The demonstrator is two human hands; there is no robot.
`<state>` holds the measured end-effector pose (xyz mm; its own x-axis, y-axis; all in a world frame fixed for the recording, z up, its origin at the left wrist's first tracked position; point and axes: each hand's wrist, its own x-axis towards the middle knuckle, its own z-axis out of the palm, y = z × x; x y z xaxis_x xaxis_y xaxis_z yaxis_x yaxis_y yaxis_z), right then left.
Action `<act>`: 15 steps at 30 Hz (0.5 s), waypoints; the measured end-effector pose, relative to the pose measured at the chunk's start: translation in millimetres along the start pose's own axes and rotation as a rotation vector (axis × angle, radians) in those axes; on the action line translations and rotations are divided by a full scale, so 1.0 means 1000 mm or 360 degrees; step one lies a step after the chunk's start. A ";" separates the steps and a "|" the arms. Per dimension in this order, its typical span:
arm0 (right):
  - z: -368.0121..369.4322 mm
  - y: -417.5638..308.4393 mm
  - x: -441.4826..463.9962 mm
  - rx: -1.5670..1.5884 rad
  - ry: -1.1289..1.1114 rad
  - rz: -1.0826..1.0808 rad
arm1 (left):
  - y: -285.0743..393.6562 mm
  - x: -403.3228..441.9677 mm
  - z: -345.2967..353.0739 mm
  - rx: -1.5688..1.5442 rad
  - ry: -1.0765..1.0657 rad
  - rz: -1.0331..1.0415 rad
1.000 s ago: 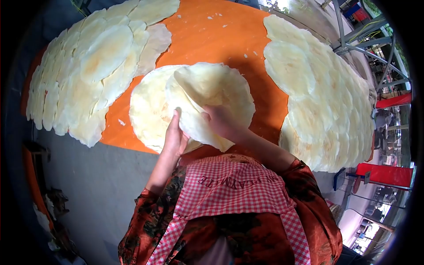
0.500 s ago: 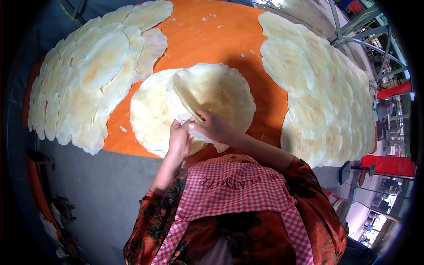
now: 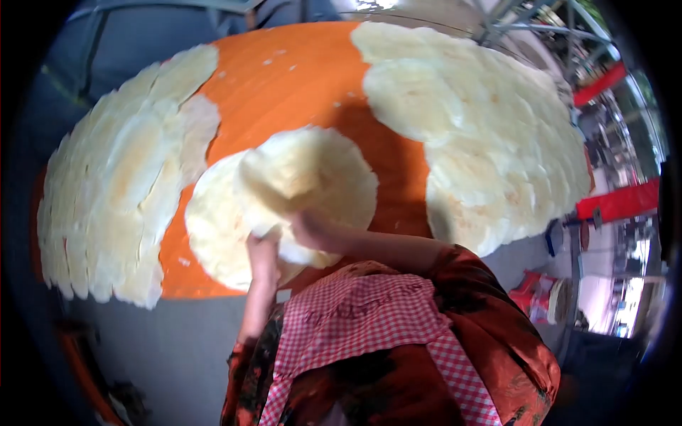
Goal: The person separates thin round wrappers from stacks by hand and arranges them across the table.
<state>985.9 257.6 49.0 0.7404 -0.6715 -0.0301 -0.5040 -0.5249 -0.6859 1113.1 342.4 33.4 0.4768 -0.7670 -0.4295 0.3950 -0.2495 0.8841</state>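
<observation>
Round, thin, pale flatbread sheets lie on an orange table (image 3: 284, 78). At the near edge one sheet (image 3: 327, 170) overlaps another flat sheet (image 3: 213, 213) on its left, and its near left edge is lifted and folded. My left hand (image 3: 263, 252) pinches that lifted edge from the left. Close beside it on the right, my right hand (image 3: 312, 231) has its fingers closed on the same sheet. The fingertips of both hands are blurred by motion.
Overlapping sheets cover the table's left side (image 3: 106, 192) and its right side (image 3: 490, 142). Metal frame bars (image 3: 547, 28) stand at the upper right. A red and white package (image 3: 534, 295) lies beyond the right near edge.
The view has turned, so the table appears tilted and shifted left. My right hand has come from the sheet's fold to beside my left hand, and both stay on the lifted edge.
</observation>
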 end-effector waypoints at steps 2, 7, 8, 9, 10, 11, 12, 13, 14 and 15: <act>0.012 0.009 0.013 0.0245 0.0347 -0.0291 | 0.001 0.005 -0.008 -0.0111 0.0144 0.0017; -0.054 0.054 0.064 0.0265 0.0544 -0.0289 | 0.021 0.031 -0.065 -0.0306 0.0205 -0.0047; -0.111 0.049 0.058 0.0159 0.0383 -0.0172 | 0.029 0.036 -0.083 -0.0349 0.0237 0.0010; -0.159 0.040 0.046 0.0260 0.0250 0.0308 | 0.030 0.046 -0.109 -0.0335 0.0247 0.0017; -0.178 0.057 0.037 0.0585 0.0494 0.0262 | 0.031 0.055 -0.134 -0.0328 0.0261 0.0029; -0.191 0.105 0.036 0.0528 0.0432 0.0323 | 0.038 0.055 -0.150 -0.0321 0.0303 0.0027; -0.206 0.114 0.024 0.0881 0.0574 0.0339 | 0.045 0.053 -0.166 -0.0312 0.0346 0.0022; -0.227 0.120 0.007 0.1229 0.0586 0.0530 | 0.044 0.055 -0.187 -0.0286 0.0320 0.0038; -0.227 0.177 0.004 0.0981 0.0552 0.0597 | 0.031 0.061 -0.217 -0.0287 0.0344 0.0090; -0.232 0.186 0.000 0.0939 0.0714 0.0671 | 0.030 0.055 -0.223 -0.0248 0.0392 0.0132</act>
<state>789.1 38.1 90.5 0.2340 -0.9586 -0.1624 -0.2915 0.0902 -0.9523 1325.9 424.5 -4.7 0.6811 -0.6095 -0.4058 0.4537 -0.0836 0.8872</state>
